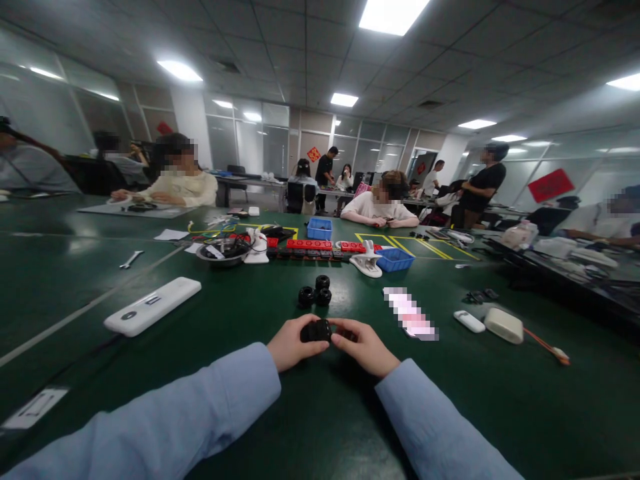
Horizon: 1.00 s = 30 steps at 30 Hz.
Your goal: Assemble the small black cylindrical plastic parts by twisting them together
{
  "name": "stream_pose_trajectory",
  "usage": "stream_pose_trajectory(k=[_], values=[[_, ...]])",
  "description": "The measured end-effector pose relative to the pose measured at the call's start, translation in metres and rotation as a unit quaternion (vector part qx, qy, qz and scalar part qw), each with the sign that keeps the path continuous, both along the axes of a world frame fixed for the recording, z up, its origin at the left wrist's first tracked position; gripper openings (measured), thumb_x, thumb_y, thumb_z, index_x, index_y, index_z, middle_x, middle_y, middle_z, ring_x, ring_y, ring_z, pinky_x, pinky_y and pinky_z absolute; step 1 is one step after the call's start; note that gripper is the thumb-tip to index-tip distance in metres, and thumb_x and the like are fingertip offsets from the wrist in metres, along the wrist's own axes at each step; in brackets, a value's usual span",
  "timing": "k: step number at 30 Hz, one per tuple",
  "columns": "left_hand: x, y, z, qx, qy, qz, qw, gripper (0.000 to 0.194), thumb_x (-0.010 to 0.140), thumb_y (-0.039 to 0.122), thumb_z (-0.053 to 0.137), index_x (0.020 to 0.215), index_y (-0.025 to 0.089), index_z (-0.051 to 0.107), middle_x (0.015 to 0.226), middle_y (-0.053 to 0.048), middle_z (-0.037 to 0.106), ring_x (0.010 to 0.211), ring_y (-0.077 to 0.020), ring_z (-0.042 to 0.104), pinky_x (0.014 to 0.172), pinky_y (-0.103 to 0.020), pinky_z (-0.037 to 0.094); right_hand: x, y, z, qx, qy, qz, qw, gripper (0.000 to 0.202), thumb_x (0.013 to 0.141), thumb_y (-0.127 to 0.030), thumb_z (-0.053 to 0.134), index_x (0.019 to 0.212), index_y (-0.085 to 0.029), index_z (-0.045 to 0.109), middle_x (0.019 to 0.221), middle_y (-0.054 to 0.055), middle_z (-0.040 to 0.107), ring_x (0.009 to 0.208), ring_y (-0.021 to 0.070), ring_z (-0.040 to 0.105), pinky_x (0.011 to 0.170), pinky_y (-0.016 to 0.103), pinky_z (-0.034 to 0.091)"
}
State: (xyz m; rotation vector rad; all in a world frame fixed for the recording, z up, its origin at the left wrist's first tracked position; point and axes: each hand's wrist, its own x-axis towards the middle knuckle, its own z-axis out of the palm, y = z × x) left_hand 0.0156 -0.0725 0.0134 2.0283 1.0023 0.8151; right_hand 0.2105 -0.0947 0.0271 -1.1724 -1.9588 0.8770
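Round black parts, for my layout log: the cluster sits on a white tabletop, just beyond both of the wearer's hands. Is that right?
Not white: the head view shows a green tabletop. The round black parts do sit just beyond the left hand and right hand.

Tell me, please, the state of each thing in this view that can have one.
left hand: gripping the black part
right hand: curled, fingertips at the black part; grip unclear
black part: held up between the hands
black wheels: clustered together
phone: lying flat, screen obscured
wrench: lying flat
blue boxes: both open-topped
bowl: filled with dark clutter
ceiling lights: on
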Motion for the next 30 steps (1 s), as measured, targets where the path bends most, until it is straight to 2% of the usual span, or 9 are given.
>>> stream_pose_trajectory(k=[3, 6, 12, 16, 19, 22, 24, 27, 30], values=[[0.001, -0.0041, 0.002, 0.008, 0.021, 0.016, 1.0, 0.04, 0.066, 0.036, 0.067, 0.099, 0.017, 0.055, 0.084, -0.002, 0.061, 0.077, -0.018, 0.057, 0.068, -0.028, 0.043, -0.0008, 0.0002, 0.0004, -0.017, -0.008, -0.024, 1.0, 0.037, 0.083, -0.043, 0.046, 0.086, -0.011, 0.065, 0.07, 0.004, 0.058, 0.066, 0.0152, 0.051, 0.062, 0.028, 0.038], [0.0009, -0.0062, 0.0021, 0.015, 0.044, 0.008, 0.999, 0.043, 0.064, 0.036, 0.069, 0.101, 0.018, 0.054, 0.085, -0.002, 0.062, 0.075, -0.0181, 0.058, 0.067, -0.028, 0.044, -0.0021, -0.0002, 0.0001, -0.026, -0.027, -0.029, 0.999, 0.036, 0.081, -0.043, 0.047, 0.071, -0.012, 0.062, 0.06, 0.001, 0.052, 0.059, 0.0132, 0.047, 0.056, 0.026, 0.034], [-0.0018, -0.0024, -0.0003, 0.014, 0.031, -0.015, 0.999, 0.05, 0.064, 0.04, 0.07, 0.107, 0.019, 0.055, 0.095, -0.004, 0.063, 0.085, -0.0211, 0.058, 0.075, -0.031, 0.043, -0.0025, -0.0002, -0.0017, -0.028, 0.014, -0.006, 0.999, 0.026, 0.075, -0.037, 0.057, 0.08, -0.013, 0.061, 0.067, 0.001, 0.054, 0.061, 0.0126, 0.046, 0.057, 0.025, 0.036], [-0.0019, -0.0011, 0.0004, 0.009, 0.019, -0.022, 1.0, 0.039, 0.069, 0.042, 0.064, 0.098, 0.016, 0.059, 0.087, -0.004, 0.064, 0.081, -0.0201, 0.058, 0.072, -0.029, 0.043, -0.0015, -0.0006, -0.0027, -0.031, 0.041, 0.015, 0.999, 0.034, 0.071, -0.036, 0.062, 0.097, -0.013, 0.06, 0.066, -0.001, 0.05, 0.059, 0.0116, 0.044, 0.056, 0.025, 0.035], [-0.0012, -0.003, 0.0022, 0.019, 0.025, -0.007, 0.999, 0.034, 0.071, 0.04, 0.063, 0.094, 0.016, 0.059, 0.084, -0.003, 0.063, 0.078, -0.019, 0.058, 0.07, -0.028, 0.043, -0.0009, -0.001, -0.0026, -0.028, 0.036, 0.012, 0.999, 0.038, 0.071, -0.037, 0.062, 0.101, -0.014, 0.059, 0.066, -0.002, 0.05, 0.059, 0.0116, 0.044, 0.056, 0.025, 0.035], [-0.0007, -0.0051, 0.0026, 0.032, 0.036, 0.005, 0.999, 0.036, 0.069, 0.037, 0.065, 0.099, 0.018, 0.058, 0.086, -0.002, 0.063, 0.079, -0.0186, 0.058, 0.071, -0.029, 0.043, -0.0002, -0.0005, -0.0015, -0.018, 0.027, -0.015, 0.999, 0.036, 0.079, -0.044, 0.052, 0.095, -0.013, 0.059, 0.069, 0.001, 0.053, 0.064, 0.0131, 0.048, 0.06, 0.026, 0.037], [-0.0004, -0.006, 0.002, 0.037, 0.051, 0.008, 0.998, 0.04, 0.067, 0.037, 0.066, 0.102, 0.019, 0.056, 0.086, -0.002, 0.063, 0.077, -0.0183, 0.058, 0.069, -0.029, 0.044, 0.0, -0.0001, -0.0003, -0.017, 0.012, -0.026, 0.999, 0.038, 0.083, -0.047, 0.044, 0.081, -0.013, 0.06, 0.066, 0.001, 0.053, 0.064, 0.0136, 0.049, 0.061, 0.027, 0.037], [-0.0001, -0.0074, 0.0015, 0.044, 0.069, 0.009, 0.997, 0.045, 0.065, 0.038, 0.068, 0.104, 0.021, 0.055, 0.085, -0.001, 0.063, 0.074, -0.0182, 0.059, 0.068, -0.029, 0.044, -0.0006, -0.0005, 0.0012, -0.028, -0.013, -0.015, 0.999, 0.039, 0.081, -0.047, 0.046, 0.067, -0.013, 0.058, 0.059, 0.0, 0.052, 0.058, 0.0127, 0.047, 0.056, 0.026, 0.035], [-0.0002, -0.0081, 0.0024, 0.046, 0.074, 0.011, 0.996, 0.048, 0.065, 0.039, 0.068, 0.107, 0.021, 0.054, 0.088, -0.002, 0.063, 0.076, -0.0194, 0.059, 0.069, -0.029, 0.045, -0.0021, -0.0015, 0.0021, -0.037, -0.02, -0.009, 0.999, 0.034, 0.079, -0.044, 0.05, 0.071, -0.013, 0.059, 0.06, 0.0, 0.052, 0.058, 0.0127, 0.047, 0.055, 0.025, 0.035]])
